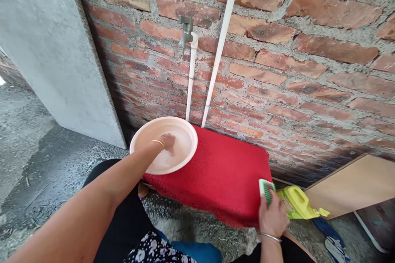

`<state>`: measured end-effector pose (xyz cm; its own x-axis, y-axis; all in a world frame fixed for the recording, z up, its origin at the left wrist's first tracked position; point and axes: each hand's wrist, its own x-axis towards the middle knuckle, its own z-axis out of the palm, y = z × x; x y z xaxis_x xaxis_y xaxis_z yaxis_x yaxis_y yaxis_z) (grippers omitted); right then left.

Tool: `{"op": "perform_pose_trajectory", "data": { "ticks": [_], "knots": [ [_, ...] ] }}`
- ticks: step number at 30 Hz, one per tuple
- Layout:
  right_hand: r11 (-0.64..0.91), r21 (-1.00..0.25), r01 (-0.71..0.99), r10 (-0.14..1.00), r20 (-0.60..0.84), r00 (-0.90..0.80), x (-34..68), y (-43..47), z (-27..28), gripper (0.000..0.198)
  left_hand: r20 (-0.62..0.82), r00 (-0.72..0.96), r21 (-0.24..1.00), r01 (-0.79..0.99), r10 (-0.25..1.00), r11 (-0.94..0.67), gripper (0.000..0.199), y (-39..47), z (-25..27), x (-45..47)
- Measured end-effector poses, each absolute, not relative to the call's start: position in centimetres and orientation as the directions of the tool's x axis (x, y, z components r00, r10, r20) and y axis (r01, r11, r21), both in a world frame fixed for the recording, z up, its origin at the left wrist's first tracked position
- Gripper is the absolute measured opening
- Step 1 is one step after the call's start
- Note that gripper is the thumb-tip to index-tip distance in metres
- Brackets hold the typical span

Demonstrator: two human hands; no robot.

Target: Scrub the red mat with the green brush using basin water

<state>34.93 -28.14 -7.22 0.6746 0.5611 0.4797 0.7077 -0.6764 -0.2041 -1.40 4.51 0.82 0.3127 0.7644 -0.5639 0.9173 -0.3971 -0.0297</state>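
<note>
Head view, only cam:
L grip (168, 141) sits inside the pink basin (195, 144), prob. at the water; fingers not clear enough, can't tell if open or closed
R grip (274, 215) has fingers wrapped round the green brush (267, 189), at the cloth end nearest that grip; brush-to-cloth contact unclear
Red cloth (228, 172) spans between both grips, draped over a low table (hidden underneath); basin stands on it at L grip's end
Yellow jug (291, 203) lies just R of R grip, tap (185, 33) is up & ahead of L grip

My read: step = wet w/ L, brush w/ R. To do it well:
- scoop w/ L grip cupped, carry low so water hits cloth, not floor
- no forearm weight on basin rim, could tip
- brush flat, even pressure, R fingers clear of bristles
- once L grip's free, pin cloth w/ it or it'll prob. bunch
- short strokes near R grip's end, mind knuckles vs jug
</note>
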Motion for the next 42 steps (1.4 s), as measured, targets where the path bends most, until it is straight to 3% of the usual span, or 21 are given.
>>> {"op": "perform_pose_trajectory", "data": {
  "ticks": [2,4,10,14,17,21,23,29,33,36,42],
  "knots": [
    [-0.747,-0.227,0.625,0.458,0.506,0.731,36.6,-29.0,-6.9,0.058,-0.553,0.316,-0.02,0.92,0.771,-0.392,0.097,4.4,1.0,-1.4],
    [-0.714,-0.252,0.653,0.468,0.522,0.713,36.1,-28.7,-6.7,0.06,-0.551,0.316,-0.023,0.919,0.772,-0.393,0.095,4.1,1.3,-1.4],
    [-0.205,-0.307,0.929,0.823,0.46,0.334,24.3,-23.7,-7.0,0.047,-0.546,0.33,-0.003,0.919,0.77,-0.395,0.091,3.7,1.6,-1.4],
    [-0.033,-0.246,0.969,0.914,0.384,0.129,18.6,-22.0,-8.2,0.039,-0.531,0.326,-0.035,0.914,0.782,-0.405,0.088,3.8,1.1,-1.5],
    [-0.1,-0.218,0.971,0.899,0.398,0.182,20.7,-22.2,-8.7,0.045,-0.52,0.35,-0.014,0.909,0.779,-0.418,0.09,3.8,0.8,-1.8],
    [-0.311,-0.204,0.928,0.794,0.48,0.372,26.7,-23.0,-8.7,0.059,-0.492,0.346,-0.014,0.914,0.799,-0.405,0.089,4.0,0.5,-2.0],
    [-0.335,-0.209,0.919,0.757,0.521,0.394,27.7,-23.0,-8.7,0.062,-0.508,0.354,-0.001,0.911,0.785,-0.411,0.091,4.2,0.3,-2.1],
    [-0.012,-0.273,0.962,0.848,0.508,0.155,20.6,-20.0,-9.3,0.048,-0.501,0.339,0.05,0.93,0.796,-0.365,0.099,4.4,-0.2,-2.3],
    [0.049,-0.227,0.973,0.886,0.459,0.063,17.9,-18.1,-9.9,0.045,-0.504,0.341,0.087,0.934,0.794,-0.346,0.097,4.0,0.0,-2.7],
    [-0.043,-0.199,0.979,0.885,0.447,0.13,20.7,-18.1,-9.9,0.05,-0.486,0.364,0.112,0.927,0.794,-0.357,0.096,3.7,0.1,-3.0],
    [-0.379,-0.195,0.905,0.782,0.455,0.426,27.3,-18.0,-8.0,0.063,-0.491,0.38,0.155,0.924,0.784,-0.351,0.102,4.2,0.0,-2.9]
  ]
}}
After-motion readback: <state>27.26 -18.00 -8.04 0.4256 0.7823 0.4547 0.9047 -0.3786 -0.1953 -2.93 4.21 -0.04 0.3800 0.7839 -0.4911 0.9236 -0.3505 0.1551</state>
